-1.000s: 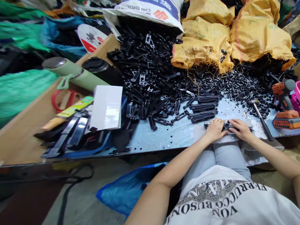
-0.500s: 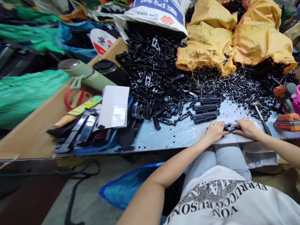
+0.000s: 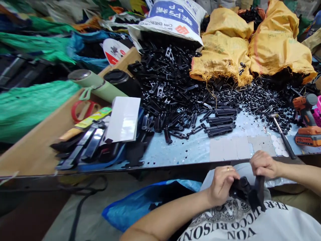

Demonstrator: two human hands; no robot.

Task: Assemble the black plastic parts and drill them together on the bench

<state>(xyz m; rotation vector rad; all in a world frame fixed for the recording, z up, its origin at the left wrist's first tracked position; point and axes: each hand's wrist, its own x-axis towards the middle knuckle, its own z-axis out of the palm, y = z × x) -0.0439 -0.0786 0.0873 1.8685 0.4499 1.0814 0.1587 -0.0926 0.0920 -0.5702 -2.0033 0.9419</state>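
Note:
In front of my shirt, above my lap, both hands grip a black plastic part [image 3: 256,195] with a long arm on its right side. My left hand [image 3: 222,183], a ring on one finger, closes on its left end. The upper right arm of the part is wrapped by the fingers of my right hand [image 3: 265,164]. Motion blurs the part, so its exact kind is unclear. On the table beyond lie several stacked long black parts [image 3: 220,129] and pale flat pads [image 3: 225,149] along the front edge.
A hammer [image 3: 283,137] and an orange cordless drill [image 3: 307,120] lie at the right. Black plastic pieces [image 3: 173,83] and screws [image 3: 260,97] are heaped behind. Yellow sacks [image 3: 223,50] stand farther back. A blue bag [image 3: 125,209] is below the table at the left.
Both hands have come off the table edge toward my body, carrying the black part. It now hangs over my lap, and the pale pads are uncovered. The view has shifted slightly.

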